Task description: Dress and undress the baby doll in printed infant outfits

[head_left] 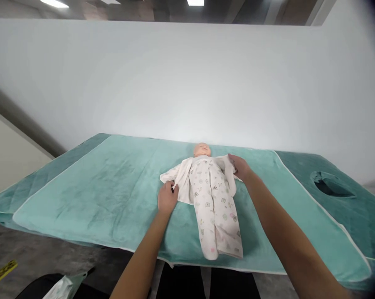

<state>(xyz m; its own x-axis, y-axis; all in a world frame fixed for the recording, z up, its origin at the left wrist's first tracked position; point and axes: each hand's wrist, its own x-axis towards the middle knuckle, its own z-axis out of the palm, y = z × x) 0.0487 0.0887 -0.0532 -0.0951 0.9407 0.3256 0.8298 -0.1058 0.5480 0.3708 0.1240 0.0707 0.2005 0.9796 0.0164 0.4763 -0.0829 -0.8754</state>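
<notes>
A baby doll point(201, 149) lies on its back on a teal towel point(90, 195), head towards the wall. It wears white patterned footed pyjamas point(215, 207); an open white jacket point(183, 176) is spread under its upper body. My left hand point(167, 197) pinches the jacket's left flap near the sleeve. My right hand point(240, 167) is closed on the jacket's right edge beside the doll's shoulder.
The towel covers a dark green massage table point(356, 216) with a face hole point(332, 187) at the right end. A plain white wall stands behind. On the floor at lower left lie a plastic packet point(62, 286) and a yellow strip point(2, 272).
</notes>
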